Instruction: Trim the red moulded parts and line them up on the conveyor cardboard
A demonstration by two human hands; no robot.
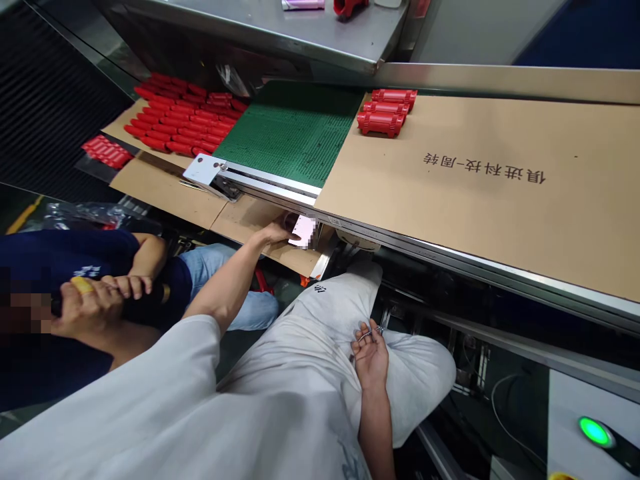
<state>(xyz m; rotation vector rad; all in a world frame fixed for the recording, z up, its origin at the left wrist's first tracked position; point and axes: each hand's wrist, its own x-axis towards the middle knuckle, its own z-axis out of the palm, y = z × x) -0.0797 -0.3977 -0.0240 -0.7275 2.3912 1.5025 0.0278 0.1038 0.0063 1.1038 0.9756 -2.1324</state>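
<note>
My left hand [273, 233] reaches out over a lower cardboard sheet beside the conveyor frame. Its fingers are closed on a pale pink flat rectangle [302, 231], like a card or a screen; part of it is blurred out. Palm up, my right hand [371, 363] rests on my lap with curled fingers. A thin silvery metal tool [369, 333] lies across those fingers; its exact kind is too small to make out. Three red ribbed plastic parts [381, 124] sit on the big cardboard sheet [475, 220] over the conveyor, away from both hands.
The green conveyor belt [295, 127] shows left of the cardboard. Rows of red parts [185, 120] cover another sheet at far left. A metal shelf [250, 23] stands behind. A co-worker in a dark blue shirt [105, 250] sits at left, hands together. A green light [596, 432] glows lower right.
</note>
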